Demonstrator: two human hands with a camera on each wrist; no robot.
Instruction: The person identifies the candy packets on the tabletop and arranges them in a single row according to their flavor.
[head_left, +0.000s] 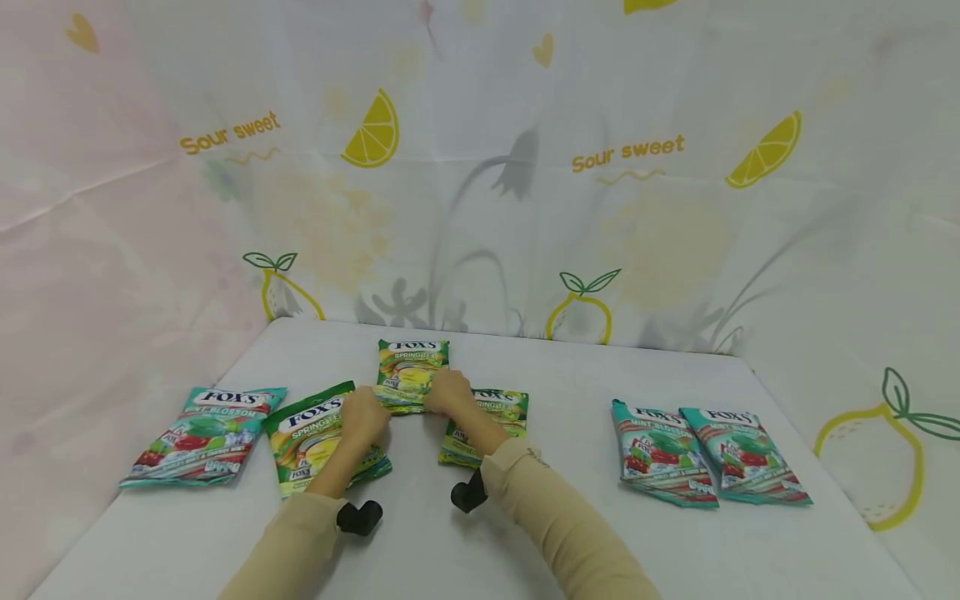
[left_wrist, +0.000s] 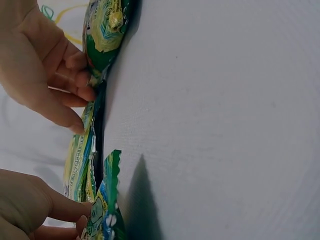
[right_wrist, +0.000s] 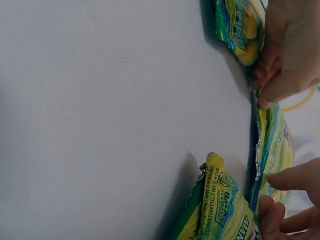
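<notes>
At the back middle of the table, a green and yellow Fox's Spring Tea candy packet [head_left: 411, 367] [left_wrist: 77, 162] [right_wrist: 278, 142] lies with its print facing up. My left hand [head_left: 364, 418] [right_wrist: 295, 55] pinches its near left corner. At its near right corner, my right hand [head_left: 452, 395] [left_wrist: 42, 70] grips between thumb and fingers. A second Spring Tea packet [head_left: 303, 446] lies partly beneath my left hand and forearm. The third Spring Tea packet [head_left: 498, 408] is partly covered by my right wrist.
A teal Fox's Mint Blossom packet [head_left: 202, 437] lies at the table's left edge. Two more Mint Blossom packets, one left [head_left: 663, 454] and one right [head_left: 750, 458], lie side by side on the right. A lemon-printed cloth [head_left: 480, 200] hangs behind the white table [head_left: 420, 542].
</notes>
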